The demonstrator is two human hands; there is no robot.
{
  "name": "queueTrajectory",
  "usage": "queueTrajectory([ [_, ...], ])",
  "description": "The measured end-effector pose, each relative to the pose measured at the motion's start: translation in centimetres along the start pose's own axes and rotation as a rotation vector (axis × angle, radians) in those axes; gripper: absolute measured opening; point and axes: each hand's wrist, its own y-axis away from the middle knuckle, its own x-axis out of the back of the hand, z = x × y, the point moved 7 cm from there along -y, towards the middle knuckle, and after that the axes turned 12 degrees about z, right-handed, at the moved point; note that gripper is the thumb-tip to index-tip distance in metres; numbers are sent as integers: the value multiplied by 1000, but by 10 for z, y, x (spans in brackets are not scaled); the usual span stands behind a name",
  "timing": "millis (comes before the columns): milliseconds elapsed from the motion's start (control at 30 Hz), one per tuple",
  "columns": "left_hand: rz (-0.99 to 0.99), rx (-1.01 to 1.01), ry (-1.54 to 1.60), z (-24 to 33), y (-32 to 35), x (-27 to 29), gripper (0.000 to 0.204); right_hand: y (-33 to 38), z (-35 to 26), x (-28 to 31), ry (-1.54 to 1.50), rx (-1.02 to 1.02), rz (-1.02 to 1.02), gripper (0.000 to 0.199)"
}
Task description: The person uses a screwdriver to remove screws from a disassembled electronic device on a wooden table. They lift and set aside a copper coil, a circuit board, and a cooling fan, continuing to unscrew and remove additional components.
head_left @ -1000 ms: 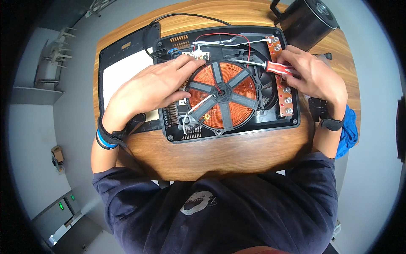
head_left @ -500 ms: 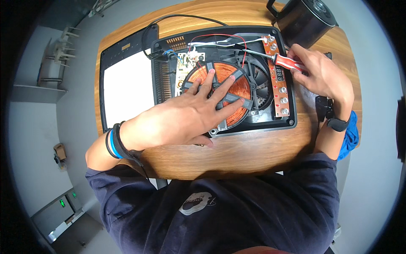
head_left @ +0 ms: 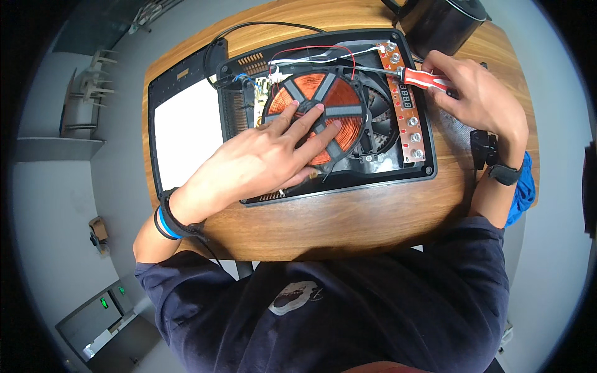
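Observation:
An induction cooker base [head_left: 249, 200] lies opened on the table, with its copper coil [head_left: 339, 93] uncovered. My left hand [head_left: 252, 158] rests on the coil's lower left part, fingers apart, pressing its dark centre and spokes. In my right hand [head_left: 482, 93] is a screwdriver [head_left: 426, 79] with a red and white handle. Its shaft points left across the strip-shaped control board [head_left: 410, 133], toward the coil's upper right edge; I cannot make out where the tip ends. A black fan [head_left: 380, 118] shows partly behind the coil. My left hand partly hides the pale circuit board [head_left: 261, 99].
The cooker's detached top panel [head_left: 189, 133], with a white area, lies at the left. A black kettle [head_left: 441, 28] stands at the back right. A blue cloth [head_left: 523, 189] is by my right forearm. A black power cord [head_left: 267, 23] loops behind the base.
My left hand has slid a little down and left, and the coil now sits turned and shifted under it. The screwdriver stays in my right hand, its shaft now lying flatter.

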Motion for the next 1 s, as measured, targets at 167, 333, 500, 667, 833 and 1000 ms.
queueTrajectory([
  [167, 45, -30, -123, 13, -2, -4, 82, -1, 0, 2, 0, -33, -21, 30],
  [333, 55, -38, -223, 14, -8, -6, 82, 2, 2, 1, 16, -44, -39, 29],
  [500, 103, 15, -126, 7, -4, 15, 84, 3, 3, 7, -25, -60, -59, 31],
  [667, 209, 266, 228, -18, 1, 53, 86, 1, 3, 12, -75, 33, 37, 34],
  [833, 420, 497, 286, -53, 17, 74, 80, -4, -5, 18, -105, 83, 93, 32],
  [1000, 530, 704, 447, -97, 46, 74, 67, -5, -7, 19, -60, 67, 86, 31],
])
